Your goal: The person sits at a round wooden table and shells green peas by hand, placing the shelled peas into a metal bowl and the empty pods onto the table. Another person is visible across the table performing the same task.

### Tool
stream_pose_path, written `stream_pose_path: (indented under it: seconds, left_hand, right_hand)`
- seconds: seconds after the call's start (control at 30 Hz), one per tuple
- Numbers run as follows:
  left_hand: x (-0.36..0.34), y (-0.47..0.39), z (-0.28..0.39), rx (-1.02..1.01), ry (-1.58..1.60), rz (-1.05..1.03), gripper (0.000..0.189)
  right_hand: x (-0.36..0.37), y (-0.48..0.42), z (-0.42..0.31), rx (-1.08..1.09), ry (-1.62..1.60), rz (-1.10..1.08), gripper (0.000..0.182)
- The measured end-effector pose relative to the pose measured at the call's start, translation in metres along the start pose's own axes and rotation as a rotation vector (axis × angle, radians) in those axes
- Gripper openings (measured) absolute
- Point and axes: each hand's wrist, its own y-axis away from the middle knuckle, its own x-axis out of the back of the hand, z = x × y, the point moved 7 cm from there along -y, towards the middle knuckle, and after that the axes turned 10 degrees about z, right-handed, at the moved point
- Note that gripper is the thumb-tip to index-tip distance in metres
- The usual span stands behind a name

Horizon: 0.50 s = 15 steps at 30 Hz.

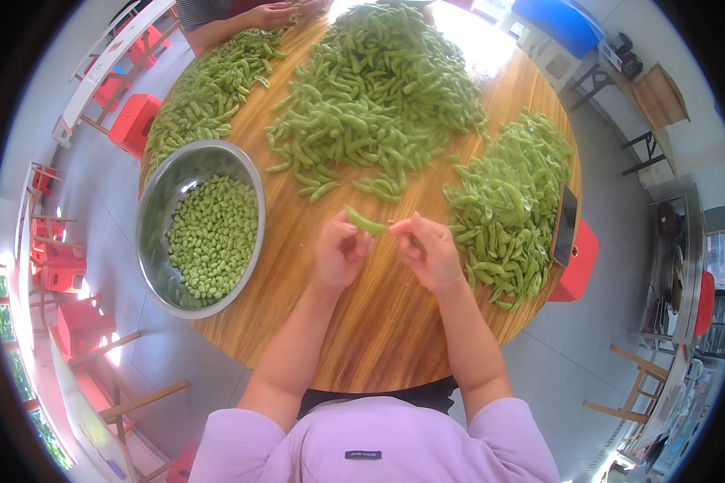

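Between my two hands, above the near part of a round wooden table [386, 338], is a single green soybean pod [365, 221]. My left hand [341, 247] grips the pod's left part between thumb and fingers. The fingertips of my right hand [426, 247] are pinched at its right tip. To the left, a stainless steel basin [157, 241] holds loose shelled green beans [214, 238]. Beyond my hands rises a large heap of pods [380, 102]. Right of my right hand lies another pile of pods [510, 211], several of which look flat and split.
At the far left, another person's hand [272, 15] is over a further pile of pods [211, 90]. A smartphone [563, 226] lies at the table's right edge. Red plastic stools [136, 124] stand around, and a wooden stool [631, 386] is at the right.
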Motion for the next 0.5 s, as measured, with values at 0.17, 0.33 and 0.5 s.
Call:
stream_pose_path:
  seconds: [0.17, 0.33, 0.5]
  left_hand:
    - [-0.007, 0.004, 0.001, -0.029, -0.23, 0.015, 0.013]
    - [-0.012, 0.004, 0.002, -0.09, -0.296, -0.067, 0.024]
    - [-0.011, 0.005, 0.005, -0.142, -0.455, -0.062, 0.027]
  right_hand:
    - [-0.004, 0.004, 0.004, 0.079, 0.515, -0.01, 0.027]
    - [-0.003, 0.007, -0.009, 0.059, 0.278, -0.045, 0.027]
    - [0.027, 0.006, -0.061, 0.307, -0.352, 0.109, 0.028]
